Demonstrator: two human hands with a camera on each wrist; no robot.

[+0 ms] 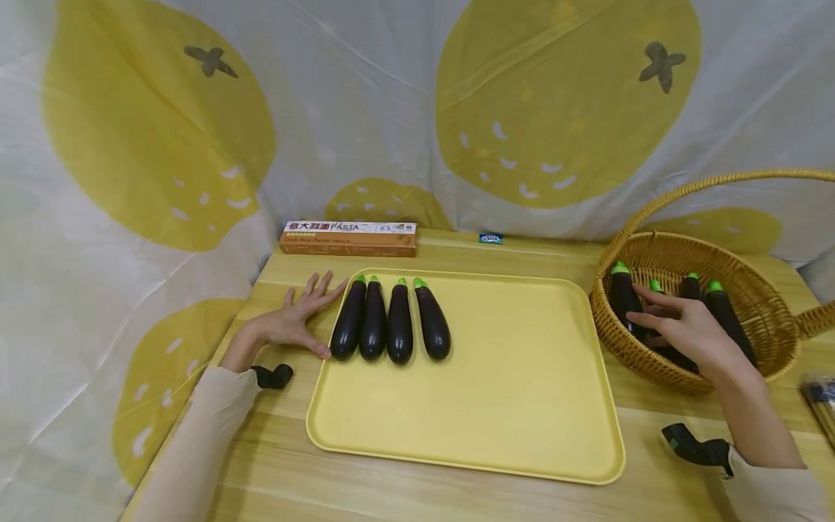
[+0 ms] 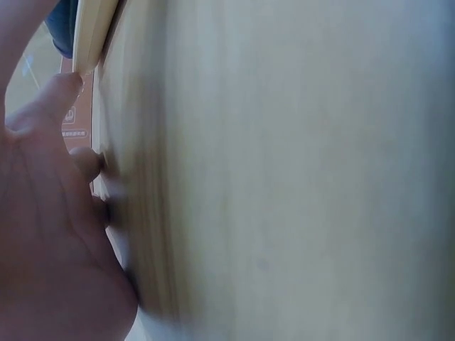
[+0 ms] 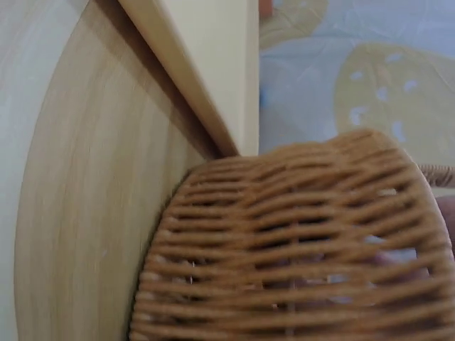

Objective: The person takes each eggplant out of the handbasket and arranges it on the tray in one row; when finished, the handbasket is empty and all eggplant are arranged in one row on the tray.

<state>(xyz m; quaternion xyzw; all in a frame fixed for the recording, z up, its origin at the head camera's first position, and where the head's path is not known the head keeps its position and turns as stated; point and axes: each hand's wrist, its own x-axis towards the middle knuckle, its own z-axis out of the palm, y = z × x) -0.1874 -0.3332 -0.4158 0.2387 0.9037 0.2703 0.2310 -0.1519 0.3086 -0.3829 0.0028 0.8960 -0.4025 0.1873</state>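
Several dark eggplants point(image 1: 400, 326) with green stem ends lie side by side at the left of a yellow tray point(image 1: 522, 377). My left hand point(image 1: 290, 319) is spread at the tray's left edge, thumb and index fingertip right at the rim. In the left wrist view its palm point(image 2: 57, 227) is low beside the tabletop. My right hand point(image 1: 691, 330) reaches into a wicker basket point(image 1: 770, 297) holding more eggplants. Its thumb and extended fingers are at the side of the leftmost eggplant point(image 1: 622, 297). In the right wrist view the woven basket wall point(image 3: 298, 241) covers most of that hand.
A pasta box point(image 1: 349, 239) lies behind the tray, with a small blue packet point(image 1: 491, 238) to its right. The basket's tall handle point(image 1: 711, 177) arches over its opening. A lemon-print curtain point(image 1: 365, 109) hangs behind and left of the table. Something packaged point(image 1: 820, 399) lies at the right edge.
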